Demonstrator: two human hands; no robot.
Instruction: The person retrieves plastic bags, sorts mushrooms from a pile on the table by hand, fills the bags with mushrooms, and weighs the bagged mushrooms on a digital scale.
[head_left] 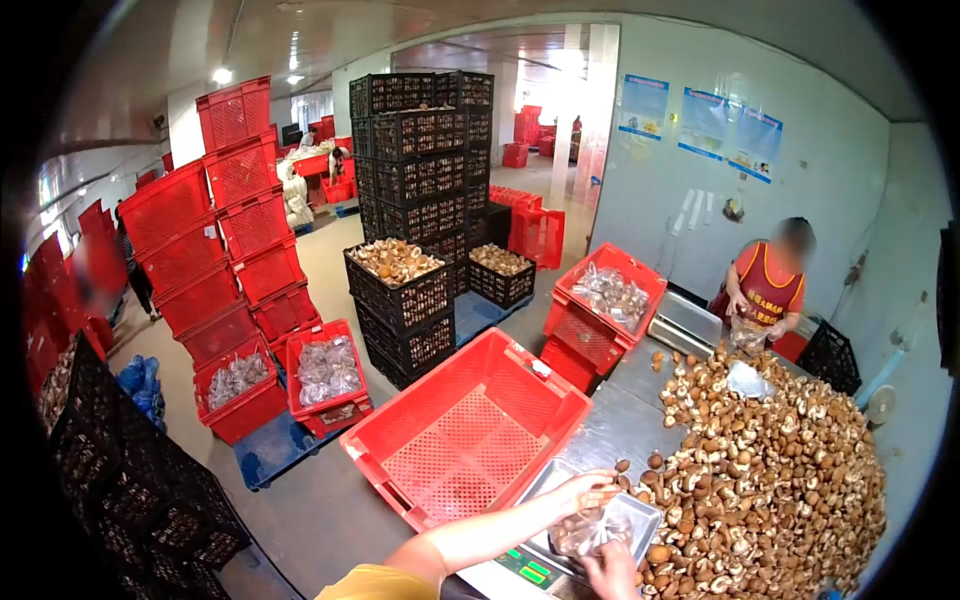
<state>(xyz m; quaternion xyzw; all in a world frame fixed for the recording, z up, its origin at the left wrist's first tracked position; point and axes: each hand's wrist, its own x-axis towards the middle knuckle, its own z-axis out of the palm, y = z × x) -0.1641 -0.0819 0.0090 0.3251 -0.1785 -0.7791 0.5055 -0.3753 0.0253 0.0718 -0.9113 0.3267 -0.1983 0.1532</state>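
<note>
A clear plastic bag (pixel 580 532) with mushrooms inside sits on the metal tray (pixel 648 520) of a scale with green lit displays (pixel 535 570). My left hand (pixel 588 492) reaches over the bag from the left, beside a few loose brown mushrooms (pixel 622 466); whether it holds one is too small to tell. At the bag's gathered top, my right hand (pixel 612 572) has its fingers closed on the plastic. A large heap of mushrooms (pixel 770 470) lies just right of the tray.
An empty red crate (pixel 465 430) stands left of the scale. Behind it are stacked black crates (pixel 415 180) and red crates (pixel 240 180), and a red crate with bagged mushrooms (pixel 610 290). Across the heap, a person in a red apron (pixel 770 290) handles a bag.
</note>
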